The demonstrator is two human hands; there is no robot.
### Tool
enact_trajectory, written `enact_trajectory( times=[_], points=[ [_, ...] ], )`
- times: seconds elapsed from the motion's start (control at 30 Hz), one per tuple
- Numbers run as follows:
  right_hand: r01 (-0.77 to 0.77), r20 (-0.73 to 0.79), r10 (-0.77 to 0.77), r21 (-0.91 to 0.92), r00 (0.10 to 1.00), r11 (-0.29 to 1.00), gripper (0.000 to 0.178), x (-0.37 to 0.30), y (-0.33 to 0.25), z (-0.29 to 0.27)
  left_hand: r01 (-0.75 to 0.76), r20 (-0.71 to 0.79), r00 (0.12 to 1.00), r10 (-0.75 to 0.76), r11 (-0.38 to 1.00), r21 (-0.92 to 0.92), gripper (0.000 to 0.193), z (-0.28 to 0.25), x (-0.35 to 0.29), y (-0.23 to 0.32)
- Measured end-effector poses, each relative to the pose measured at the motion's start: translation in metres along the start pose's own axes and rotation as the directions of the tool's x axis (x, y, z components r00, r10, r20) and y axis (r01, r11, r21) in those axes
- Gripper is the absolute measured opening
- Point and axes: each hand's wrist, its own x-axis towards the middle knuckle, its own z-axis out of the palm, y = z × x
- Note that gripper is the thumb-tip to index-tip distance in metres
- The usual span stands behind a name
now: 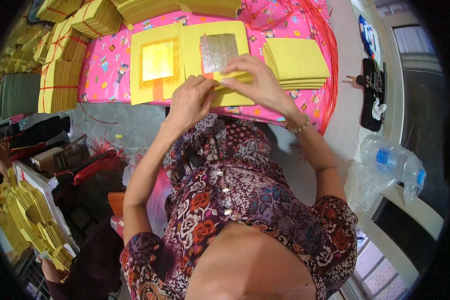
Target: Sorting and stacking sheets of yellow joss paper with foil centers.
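Two stacks of yellow joss paper lie side by side in front of me on the table. The left joss paper [137, 52] carries a gold foil square over an orange patch. On the right joss paper [191, 47] is a silver foil square. My left hand [191, 100] is closed at the near edge of the right joss paper, thumb and fingers pinched on it. My right hand [260, 85] has its thumb and curled fingers on the same raised edge, just below the silver foil. My fingers partly hide the edge.
A pile of folded yellow paper [300, 60] sits at the right of the pink patterned tablecloth [105, 75]. Red strings [330, 60] hang over that side. Tied yellow bundles [60, 87] stand at left. Another person's hand [50, 270] is near yellow paper at lower left.
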Motion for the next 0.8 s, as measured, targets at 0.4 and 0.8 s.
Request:
enact_trajectory(
  times=[0.4,0.8],
  points=[
    [-0.115,-0.293,0.404,0.67,0.867,0.733,0.047,-0.017,0.027,0.037,0.031,-0.045,0.998,-0.041,0.98,-0.196,0.024,0.002,-0.004,-0.003],
    [-0.064,-0.166,0.17,0.506,0.971,0.86,0.061,-0.024,0.003,0.041,0.405,0.223,0.888,-0.402,0.455,-0.793,0.031,0.015,0.034,-0.006]
  ],
)
